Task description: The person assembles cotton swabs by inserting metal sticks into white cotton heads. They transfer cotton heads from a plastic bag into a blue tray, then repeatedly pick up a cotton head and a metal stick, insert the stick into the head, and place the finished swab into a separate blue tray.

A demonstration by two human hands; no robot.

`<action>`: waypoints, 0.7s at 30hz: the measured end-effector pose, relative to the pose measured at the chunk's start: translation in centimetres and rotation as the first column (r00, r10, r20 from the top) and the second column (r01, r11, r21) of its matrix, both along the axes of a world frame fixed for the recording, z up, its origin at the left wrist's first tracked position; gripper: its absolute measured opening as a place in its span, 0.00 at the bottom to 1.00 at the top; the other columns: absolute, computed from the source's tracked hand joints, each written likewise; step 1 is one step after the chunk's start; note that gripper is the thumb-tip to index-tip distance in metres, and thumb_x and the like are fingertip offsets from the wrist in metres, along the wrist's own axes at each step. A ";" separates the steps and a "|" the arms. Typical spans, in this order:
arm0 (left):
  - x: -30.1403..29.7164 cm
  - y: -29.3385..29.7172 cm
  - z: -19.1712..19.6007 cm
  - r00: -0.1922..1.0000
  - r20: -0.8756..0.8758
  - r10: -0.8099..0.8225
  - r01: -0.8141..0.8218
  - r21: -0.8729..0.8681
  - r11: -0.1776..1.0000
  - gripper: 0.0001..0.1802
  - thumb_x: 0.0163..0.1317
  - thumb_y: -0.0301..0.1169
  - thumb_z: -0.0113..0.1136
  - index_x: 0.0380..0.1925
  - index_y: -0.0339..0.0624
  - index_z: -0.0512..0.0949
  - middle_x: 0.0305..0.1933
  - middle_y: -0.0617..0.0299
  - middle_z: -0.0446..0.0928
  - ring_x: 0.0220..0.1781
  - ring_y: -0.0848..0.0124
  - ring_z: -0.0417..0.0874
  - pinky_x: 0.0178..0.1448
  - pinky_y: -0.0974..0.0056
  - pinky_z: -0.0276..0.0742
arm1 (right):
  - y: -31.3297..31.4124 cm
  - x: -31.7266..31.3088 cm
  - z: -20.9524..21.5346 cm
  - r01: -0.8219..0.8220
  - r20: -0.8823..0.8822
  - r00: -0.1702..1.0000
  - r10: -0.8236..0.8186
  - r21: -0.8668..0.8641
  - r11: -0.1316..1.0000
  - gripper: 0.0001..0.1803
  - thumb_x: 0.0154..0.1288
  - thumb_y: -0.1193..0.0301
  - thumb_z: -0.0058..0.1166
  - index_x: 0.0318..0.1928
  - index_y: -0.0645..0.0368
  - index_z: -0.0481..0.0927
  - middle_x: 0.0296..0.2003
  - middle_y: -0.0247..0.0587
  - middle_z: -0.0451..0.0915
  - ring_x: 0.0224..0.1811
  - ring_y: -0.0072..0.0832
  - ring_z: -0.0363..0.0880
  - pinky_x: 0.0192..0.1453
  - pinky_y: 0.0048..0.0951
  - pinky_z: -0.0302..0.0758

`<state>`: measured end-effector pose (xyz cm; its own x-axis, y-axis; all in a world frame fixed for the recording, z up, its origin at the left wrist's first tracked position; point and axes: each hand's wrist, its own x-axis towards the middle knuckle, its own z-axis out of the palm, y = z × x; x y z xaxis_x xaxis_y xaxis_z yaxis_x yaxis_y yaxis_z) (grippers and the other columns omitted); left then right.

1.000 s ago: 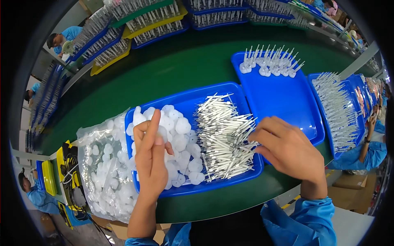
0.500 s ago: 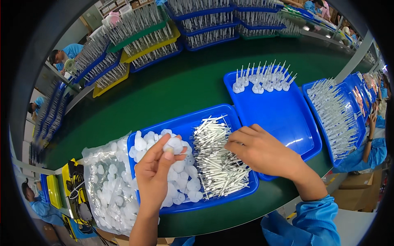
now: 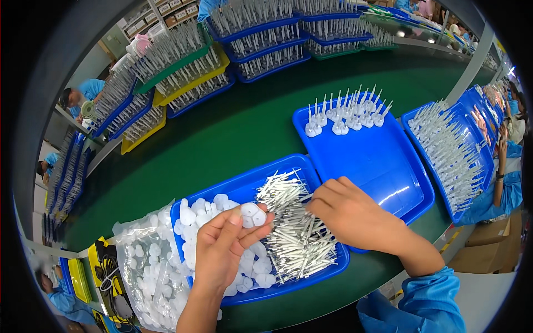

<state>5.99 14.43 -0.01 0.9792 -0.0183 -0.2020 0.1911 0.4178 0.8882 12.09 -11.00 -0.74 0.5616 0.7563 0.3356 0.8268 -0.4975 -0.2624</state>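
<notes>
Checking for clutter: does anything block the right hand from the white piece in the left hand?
Only the left hand, its fingertips at the right edge of the white piece; nothing else visible.

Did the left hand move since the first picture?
Yes. Judged against the blue tray beneath it, the left hand has moved right, closer to the white sticks.

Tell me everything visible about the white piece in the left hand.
The white piece is small, with rounded lobes and a small dark spot, perhaps a hole, in its face. It looks like slightly translucent plastic, and no stick shows in it. The left grip pinches it, thumb at its left edge, its face turned up toward the camera. It is held above the blue tray, between the loose white pieces and the sticks.
</notes>
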 end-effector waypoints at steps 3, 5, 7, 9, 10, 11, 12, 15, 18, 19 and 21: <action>-0.2 0.3 -0.4 1.000 -0.027 -0.009 0.008 -0.042 0.999 0.14 0.76 0.30 0.53 0.52 0.27 0.76 0.56 0.40 0.81 0.59 0.47 0.84 0.63 0.51 0.84 | 0.6 -0.3 0.8 0.121 -0.416 0.909 -0.002 0.258 0.959 0.09 0.66 0.78 0.54 0.46 0.64 0.76 0.33 0.48 0.78 0.35 0.43 0.77 0.39 0.40 0.71; -0.1 0.3 -0.5 1.000 -0.017 -0.008 0.007 -0.059 0.998 0.13 0.76 0.29 0.53 0.51 0.29 0.76 0.56 0.40 0.81 0.60 0.47 0.83 0.63 0.50 0.84 | 1.2 -0.7 1.0 0.213 -0.642 0.764 0.065 0.346 0.914 0.09 0.71 0.76 0.52 0.49 0.65 0.74 0.29 0.50 0.77 0.29 0.42 0.77 0.33 0.39 0.70; -0.1 0.4 -0.8 1.000 -0.006 -0.015 0.014 -0.091 0.996 0.11 0.75 0.27 0.54 0.51 0.30 0.76 0.55 0.42 0.81 0.60 0.50 0.84 0.65 0.48 0.83 | 2.1 -1.1 0.9 0.237 -0.755 0.636 0.159 0.388 0.891 0.10 0.76 0.73 0.49 0.51 0.65 0.73 0.25 0.50 0.76 0.23 0.39 0.75 0.27 0.37 0.67; -0.3 0.3 -1.2 1.000 0.015 -0.019 0.020 -0.083 0.996 0.11 0.74 0.27 0.55 0.51 0.31 0.76 0.54 0.43 0.81 0.59 0.53 0.84 0.65 0.47 0.82 | 3.0 -1.8 1.6 0.294 -0.789 0.587 0.181 0.416 0.860 0.09 0.75 0.73 0.51 0.50 0.64 0.74 0.22 0.47 0.75 0.21 0.33 0.74 0.26 0.34 0.65; -0.4 0.2 -1.4 0.999 0.024 -0.024 0.026 -0.079 0.997 0.11 0.74 0.26 0.55 0.51 0.31 0.76 0.54 0.44 0.82 0.58 0.54 0.84 0.66 0.46 0.82 | 3.4 -2.1 1.6 0.326 -0.805 0.562 0.190 0.426 0.844 0.09 0.74 0.72 0.52 0.50 0.63 0.74 0.21 0.46 0.74 0.20 0.30 0.73 0.26 0.33 0.65; -0.5 0.3 -1.6 0.999 0.021 -0.032 0.034 -0.087 0.996 0.11 0.72 0.26 0.58 0.50 0.31 0.76 0.55 0.45 0.81 0.58 0.58 0.84 0.66 0.45 0.81 | 3.8 -2.5 1.3 0.362 -0.811 0.551 0.196 0.444 0.820 0.11 0.73 0.72 0.55 0.50 0.63 0.73 0.21 0.44 0.74 0.20 0.25 0.73 0.25 0.32 0.64; -0.5 0.3 -1.8 0.998 0.037 -0.044 0.047 -0.082 0.996 0.11 0.72 0.26 0.59 0.50 0.31 0.76 0.56 0.45 0.81 0.59 0.58 0.83 0.66 0.44 0.81 | 4.2 -2.6 0.9 0.367 -0.795 0.572 0.201 0.467 0.804 0.11 0.72 0.72 0.56 0.50 0.63 0.73 0.21 0.43 0.74 0.20 0.25 0.73 0.25 0.32 0.64; -0.6 0.2 -2.2 0.995 0.061 -0.078 0.083 -0.085 0.993 0.12 0.70 0.27 0.62 0.48 0.33 0.77 0.58 0.44 0.79 0.61 0.57 0.82 0.66 0.45 0.81 | 4.4 -2.8 0.3 0.374 -0.746 0.641 0.178 0.506 0.777 0.12 0.71 0.73 0.57 0.49 0.63 0.72 0.20 0.42 0.74 0.18 0.26 0.72 0.23 0.32 0.63; -0.6 0.1 -2.2 0.993 0.086 -0.086 0.093 -0.081 0.992 0.11 0.68 0.26 0.63 0.47 0.34 0.77 0.59 0.42 0.79 0.59 0.56 0.83 0.65 0.46 0.81 | 4.4 -2.9 0.3 0.356 -0.698 0.708 0.106 0.482 0.801 0.12 0.71 0.73 0.58 0.49 0.64 0.71 0.19 0.43 0.75 0.17 0.30 0.74 0.21 0.33 0.64; -0.6 0.1 -2.3 0.993 0.092 -0.079 0.088 -0.090 0.992 0.10 0.68 0.25 0.64 0.47 0.34 0.77 0.59 0.42 0.78 0.58 0.56 0.84 0.64 0.46 0.81 | 4.3 -3.0 0.6 0.345 -0.683 0.726 0.080 0.462 0.817 0.12 0.70 0.74 0.58 0.49 0.64 0.71 0.19 0.44 0.75 0.16 0.33 0.75 0.21 0.34 0.65; -0.7 0.2 -2.6 0.992 0.104 -0.067 0.078 -0.109 0.991 0.10 0.67 0.24 0.64 0.46 0.34 0.78 0.59 0.40 0.78 0.55 0.56 0.84 0.62 0.47 0.82 | 4.3 -3.2 0.5 0.326 -0.642 0.765 0.051 0.453 0.830 0.12 0.70 0.74 0.59 0.48 0.64 0.72 0.19 0.46 0.76 0.17 0.37 0.78 0.21 0.37 0.67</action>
<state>5.34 14.59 -2.62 0.9896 -0.1067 -0.0961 0.1372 0.5045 0.8524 8.94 -6.66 -0.24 0.8623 0.4697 0.1894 0.3244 -0.2251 -0.9187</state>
